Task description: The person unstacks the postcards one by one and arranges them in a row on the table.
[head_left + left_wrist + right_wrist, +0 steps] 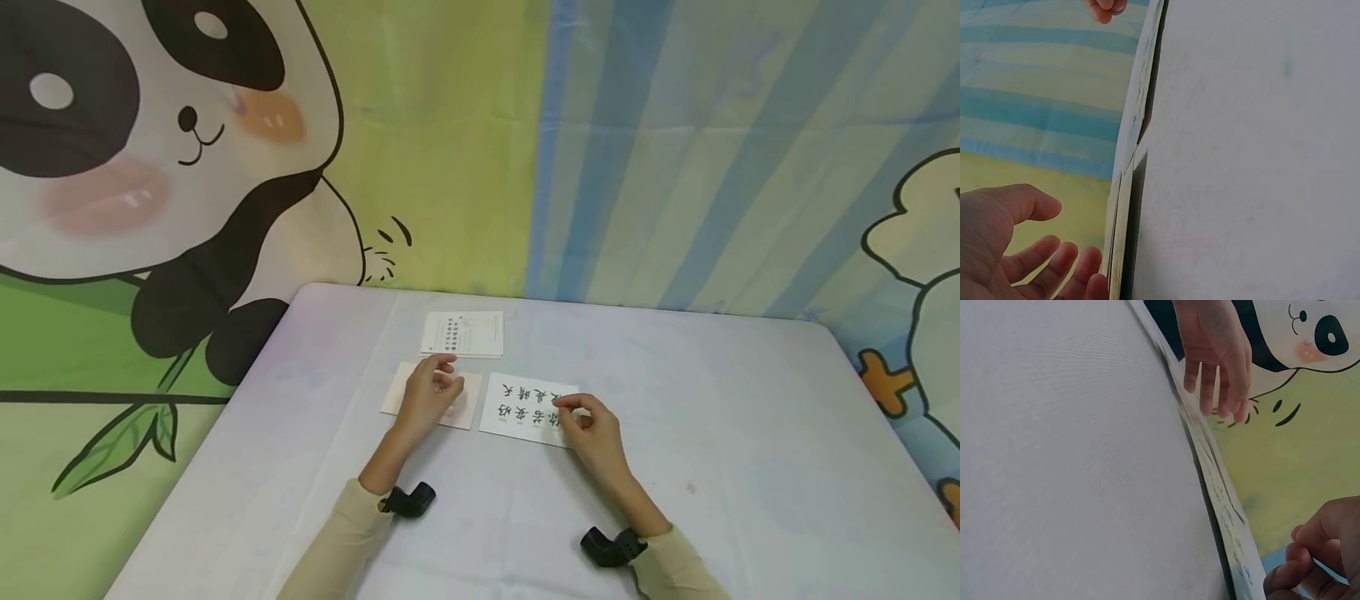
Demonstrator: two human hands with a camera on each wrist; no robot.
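Hovering over the white card (527,408), the right hand (597,439) curls round nothing visible while the left hand (425,400) spreads loosely above the pink card (468,402); light edge grips should prevent bends.

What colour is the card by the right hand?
The card by the right hand is white with black writing; the head view shows it best.

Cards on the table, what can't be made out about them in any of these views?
Head view: the left hand covers part of the pinkish card.
Head view: the right hand covers part of the right end of the white card.
Head view: the far card has fine print too small to read.
Both wrist views: the low, nearly edge-on angle makes any print unreadable.
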